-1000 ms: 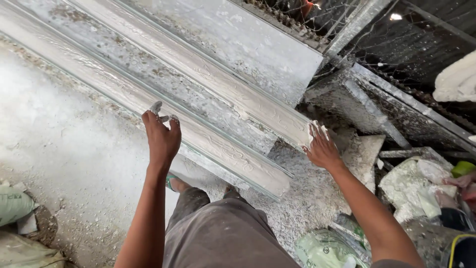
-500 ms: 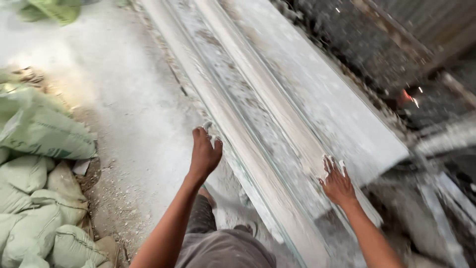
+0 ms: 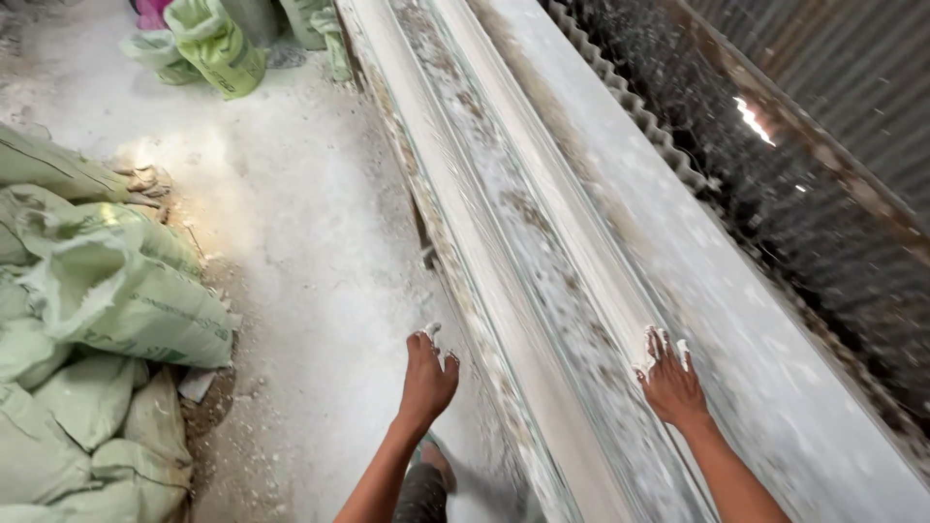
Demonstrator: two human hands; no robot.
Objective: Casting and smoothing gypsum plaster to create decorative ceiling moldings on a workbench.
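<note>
A long white plaster moulding runs away from me along a narrow workbench. My right hand lies flat on the right side of the moulding, fingers spread and coated in white plaster. My left hand hovers just left of the bench's near edge, fingers loosely apart, plaster on the fingertips, holding nothing. Both forearms reach up from the bottom of the view.
Pale green sacks are piled at the left. More green bags stand at the far end. The dusty white floor lies between sacks and bench. A corrugated metal wall runs along the right behind the bench.
The view has swung so the moulding runs straight ahead. Both hands have slid along the bench; the left has come off its edge and the right stays on the plaster.
</note>
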